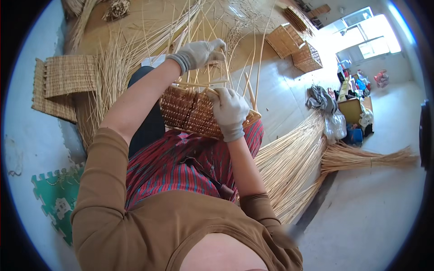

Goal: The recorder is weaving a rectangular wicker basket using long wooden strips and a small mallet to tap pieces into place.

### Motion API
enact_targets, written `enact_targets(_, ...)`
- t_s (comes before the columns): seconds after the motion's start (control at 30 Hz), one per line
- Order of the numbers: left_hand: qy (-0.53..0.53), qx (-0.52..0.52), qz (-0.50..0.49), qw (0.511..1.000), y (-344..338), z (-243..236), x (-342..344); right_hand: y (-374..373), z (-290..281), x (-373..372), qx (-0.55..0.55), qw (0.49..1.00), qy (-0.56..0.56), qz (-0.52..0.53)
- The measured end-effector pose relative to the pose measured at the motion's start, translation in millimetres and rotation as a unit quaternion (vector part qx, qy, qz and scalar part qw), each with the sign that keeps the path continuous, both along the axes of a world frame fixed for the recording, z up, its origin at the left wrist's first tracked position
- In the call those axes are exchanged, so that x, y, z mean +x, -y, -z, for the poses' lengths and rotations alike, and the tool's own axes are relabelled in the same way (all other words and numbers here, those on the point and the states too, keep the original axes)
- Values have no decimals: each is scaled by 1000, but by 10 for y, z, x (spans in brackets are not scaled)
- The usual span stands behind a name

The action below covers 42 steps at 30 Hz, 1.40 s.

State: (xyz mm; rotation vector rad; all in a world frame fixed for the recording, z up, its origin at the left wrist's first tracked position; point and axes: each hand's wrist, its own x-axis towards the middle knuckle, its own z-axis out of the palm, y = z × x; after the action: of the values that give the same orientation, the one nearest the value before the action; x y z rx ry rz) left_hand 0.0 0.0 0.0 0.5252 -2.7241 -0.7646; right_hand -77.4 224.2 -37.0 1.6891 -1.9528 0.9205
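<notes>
A brown wicker basket (187, 110), partly woven, rests across my lap on a red striped cloth (167, 158). Thin pale canes stand up from its far rim. My left hand (197, 53), in a whitish work glove, is raised above that rim, with its thumb and fingers closed on a thin upright cane (227, 67). Also gloved, my right hand (229, 108) grips the basket's rim at the right, where a pale cane end pokes out by the fingers. The basket's inside and underside are hidden.
Long loose canes (117, 63) spread over the floor to the left and ahead. More cane bundles (294, 153) lie at the right. Finished baskets (285, 40) stand at the far right, a folded woven mat (70, 77) at the left. A cluttered table (350, 110) stands beyond.
</notes>
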Motion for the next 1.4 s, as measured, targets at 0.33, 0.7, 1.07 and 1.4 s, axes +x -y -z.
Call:
enact_targets(0.33, -68, 12, 20, 997, 137, 154, -76, 117, 144, 34, -39, 993, -78, 79)
enact_targets(0.7, -53, 26, 22, 998, 398, 503, -263, 164, 215, 13, -17, 993, -57, 100)
enact_targets(1.07, -96, -4, 35, 995, 117, 294, -62, 259, -790, -35, 396, 886, 227, -76)
enact_targets(1.4, -143, 18, 46, 988, -37, 203, -19, 106, -547, -182, 401, 781, 466, -114)
